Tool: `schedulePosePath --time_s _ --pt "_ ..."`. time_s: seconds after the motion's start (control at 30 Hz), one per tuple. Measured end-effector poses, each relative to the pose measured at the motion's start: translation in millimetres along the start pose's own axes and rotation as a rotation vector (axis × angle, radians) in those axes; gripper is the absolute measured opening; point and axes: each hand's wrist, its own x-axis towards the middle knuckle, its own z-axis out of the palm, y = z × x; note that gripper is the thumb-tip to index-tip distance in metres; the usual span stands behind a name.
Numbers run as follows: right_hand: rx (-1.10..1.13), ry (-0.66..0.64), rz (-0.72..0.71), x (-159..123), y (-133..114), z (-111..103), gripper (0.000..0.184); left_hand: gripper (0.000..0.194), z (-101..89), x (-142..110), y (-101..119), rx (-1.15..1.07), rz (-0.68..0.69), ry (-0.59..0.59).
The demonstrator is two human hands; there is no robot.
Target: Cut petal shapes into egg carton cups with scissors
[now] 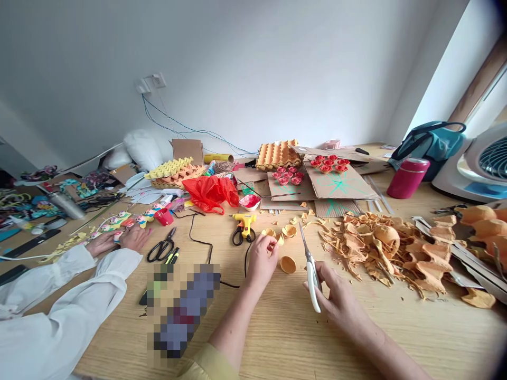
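Observation:
My right hand [336, 290] is wrapped round the white handles of a pair of scissors [311, 277], whose blades point away from me and look nearly closed. My left hand [263, 261] pinches a small piece of egg carton [280, 240] between thumb and fingers. Just beyond it are trimmed egg-carton cups [289, 231], and a single orange cup [288, 264] lies on the table between my hands. A yellow glue gun [246, 221] rests behind my left hand, beside black-handled scissors [238, 236].
Carton scraps [356, 243] and torn egg carton [428, 253] lie at right. Red-painted cups [327, 168] sit on cardboard [340, 184] behind, near a bowl of red paint [250, 202]. At left, a co-worker's hands [132, 237] handle painted pieces. A pink flask [407, 178] stands at right.

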Motion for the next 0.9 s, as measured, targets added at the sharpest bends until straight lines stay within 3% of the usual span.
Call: schedulePosePath --time_s 0.17,0.33,0.57,0.9 --pt "0.052 0.061 0.015 2.3 -0.3 0.3 0.011 0.014 7.6 -3.5 13.9 -0.275 -0.102 -0.065" --pt "0.1 0.078 0.025 3.2 -2.5 -0.5 0.017 0.028 14.7 -13.1 29.2 -0.878 -0.339 -0.137" --pt "0.156 0.057 0.021 2.9 -1.7 1.1 0.019 0.034 14.3 -11.6 30.7 -1.14 -0.495 -0.063" --pt "0.247 -0.001 0.043 2.2 -12.0 -4.7 0.023 0.039 14.2 -10.7 29.4 -1.29 -0.611 0.011"
